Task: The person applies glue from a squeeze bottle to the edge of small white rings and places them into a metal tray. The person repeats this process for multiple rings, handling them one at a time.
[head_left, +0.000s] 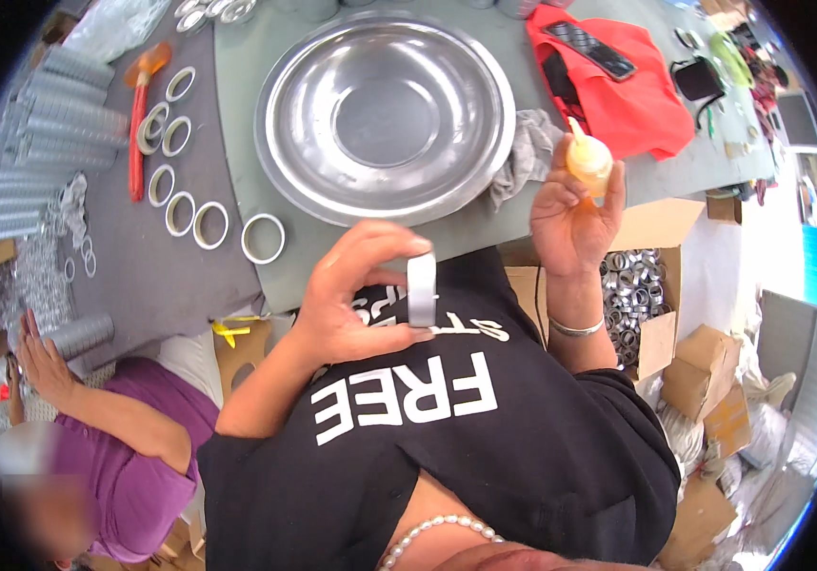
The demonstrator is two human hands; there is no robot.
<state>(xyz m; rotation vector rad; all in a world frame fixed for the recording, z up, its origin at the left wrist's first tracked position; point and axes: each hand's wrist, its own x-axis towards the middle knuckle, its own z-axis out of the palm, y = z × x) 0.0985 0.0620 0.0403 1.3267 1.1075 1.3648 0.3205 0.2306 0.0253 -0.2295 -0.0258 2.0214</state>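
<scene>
My left hand [344, 303] pinches a silver metal ring [422, 291] by its edges, thumb below and fingers above, in front of my chest. The ring is turned edge-on. Farther right, my right hand [572, 224] is closed round a small squeeze bottle [589, 164] with a thin nozzle and yellowish contents, its tip pointing up and away. A wide, shiny steel basin [280, 143] stands on the table beyond both hands. Left of it, several loose rings lie in a curved row, the closest being a pale-rimmed ring [263, 238].
A red-handled mallet [137, 143] and stacked metal rings [56, 143] lie at left. A grey rag [526, 157] touches the basin; a phone [589, 49] rests on red cloth [637, 114]. A cardboard box [658, 347] holds many rings. A co-worker in purple [147, 457] sits at lower left.
</scene>
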